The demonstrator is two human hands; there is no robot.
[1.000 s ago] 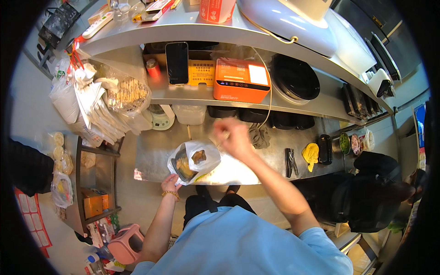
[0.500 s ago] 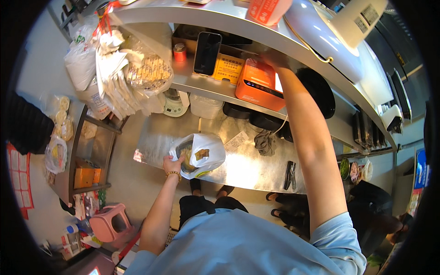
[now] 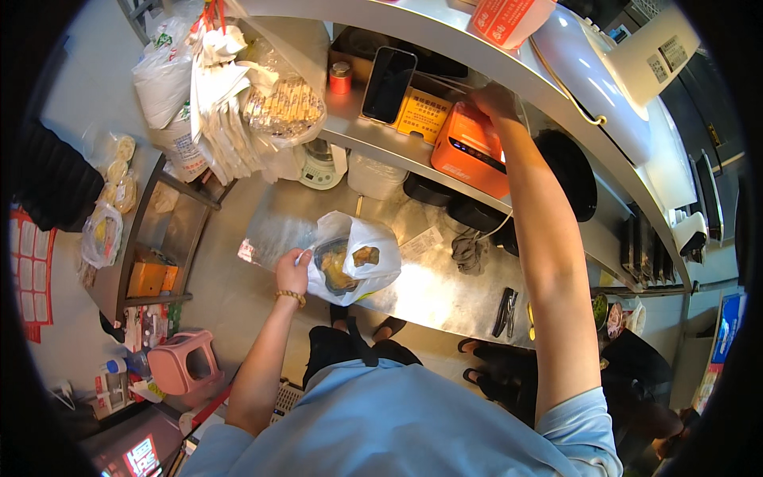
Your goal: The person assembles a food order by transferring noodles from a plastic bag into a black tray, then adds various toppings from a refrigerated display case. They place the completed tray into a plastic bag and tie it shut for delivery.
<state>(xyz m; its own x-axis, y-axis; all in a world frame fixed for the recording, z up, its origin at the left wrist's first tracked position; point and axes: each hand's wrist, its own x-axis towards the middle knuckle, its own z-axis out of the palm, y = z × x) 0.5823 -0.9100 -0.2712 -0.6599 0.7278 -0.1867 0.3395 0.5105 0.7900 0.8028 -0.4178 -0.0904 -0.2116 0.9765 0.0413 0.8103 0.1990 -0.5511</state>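
Observation:
A white plastic bag [image 3: 377, 274] rests on the metal counter, its mouth spread wide. Inside sits a clear container of brownish-yellow food [image 3: 335, 266]. My left hand [image 3: 292, 272], a beaded bracelet at its wrist, is closed on the bag's left edge with the thumb on top. My right arm reaches up to the shelf, where my right hand [image 3: 494, 102] is behind an orange box-shaped machine [image 3: 469, 155] with a row of buttons. The right fingers are blurred and partly hidden, so what they touch cannot be made out.
A phone [image 3: 389, 83] leans beside a yellow card [image 3: 423, 114] and a red-capped jar [image 3: 340, 78] on the shelf. Bags of wrapped chopsticks [image 3: 282, 111] hang at left. A dark cloth [image 3: 469, 250] and black tool [image 3: 504, 312] lie on the counter. Another person stands at lower right.
My left hand has shifted left with the bag's edge, and more of the food container shows. The right hand remains behind the orange machine. The whole view has shifted slightly.

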